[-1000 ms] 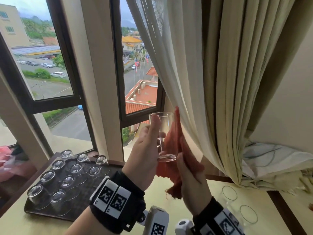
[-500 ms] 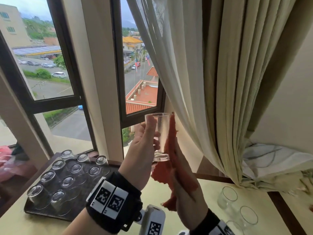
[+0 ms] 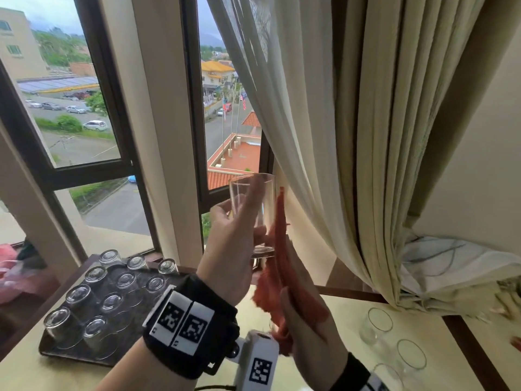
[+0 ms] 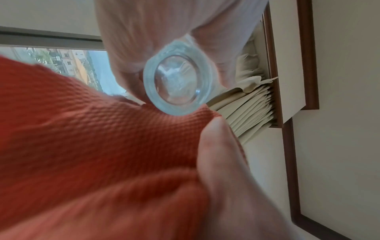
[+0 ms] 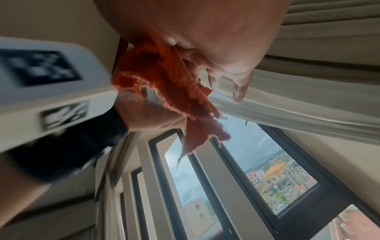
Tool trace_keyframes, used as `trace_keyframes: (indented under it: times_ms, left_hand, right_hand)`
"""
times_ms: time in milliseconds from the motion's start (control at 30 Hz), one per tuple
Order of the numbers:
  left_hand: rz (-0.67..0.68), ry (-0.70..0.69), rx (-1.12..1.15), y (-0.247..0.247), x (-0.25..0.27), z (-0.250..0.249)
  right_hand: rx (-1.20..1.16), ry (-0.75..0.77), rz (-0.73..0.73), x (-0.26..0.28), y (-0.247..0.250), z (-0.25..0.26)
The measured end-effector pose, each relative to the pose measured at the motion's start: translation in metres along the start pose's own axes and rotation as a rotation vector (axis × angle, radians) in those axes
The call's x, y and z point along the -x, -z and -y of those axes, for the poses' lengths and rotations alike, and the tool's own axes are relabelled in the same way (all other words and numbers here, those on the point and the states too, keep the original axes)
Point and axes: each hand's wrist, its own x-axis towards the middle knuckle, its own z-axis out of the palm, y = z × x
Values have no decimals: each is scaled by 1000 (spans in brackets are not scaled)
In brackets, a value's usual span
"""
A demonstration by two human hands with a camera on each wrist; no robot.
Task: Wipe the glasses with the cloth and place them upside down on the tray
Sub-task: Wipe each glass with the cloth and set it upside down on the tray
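My left hand [image 3: 239, 221] grips a clear glass [image 3: 252, 204] upright in front of the window. The glass's thick base [image 4: 176, 84] shows in the left wrist view. My right hand [image 3: 304, 320] holds an orange-red cloth [image 3: 277, 249], thumb over it, and presses it flat against the glass's right side. In the right wrist view the cloth [image 5: 170, 84] hangs bunched under my right palm. A dark tray [image 3: 56, 354] at the lower left carries several glasses [image 3: 77, 294] standing upside down.
Three upright glasses [image 3: 379, 323] stand on the pale table [image 3: 332, 311] at the lower right. A beige curtain [image 3: 324, 136] hangs just right of my hands. Window frames [image 3: 194, 136] close off the back. Pink items [image 3: 11, 266] lie at the far left.
The glass and my left hand have drifted left and slightly up. My right hand has slid the cloth down along the glass's side.
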Motion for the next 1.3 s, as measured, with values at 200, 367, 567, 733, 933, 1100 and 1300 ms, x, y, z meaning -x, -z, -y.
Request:
trace_keyframes:
  times_ms: [200, 367, 567, 733, 933, 1100, 1300]
  left_hand:
    - [11, 37, -8, -9, 11, 13]
    - [-12, 27, -21, -23, 23, 17]
    - [15, -2, -100, -8, 16, 8]
    - [81, 0, -182, -10, 17, 19]
    - [5, -50, -107, -17, 14, 21]
    - [52, -64, -178, -3, 6, 9]
    - [12, -60, -301, -11, 13, 22]
  right_hand:
    - [-117, 75, -137, -31, 11, 37]
    - [51, 268, -111, -35, 9, 42]
    - [176, 235, -30, -12, 6, -11]
    - [-141, 123, -163, -29, 9, 19]
    - [-22, 303, -132, -34, 8, 35]
    - [110, 205, 30, -9, 4, -8]
    - [-143, 26, -118, -37, 6, 27]
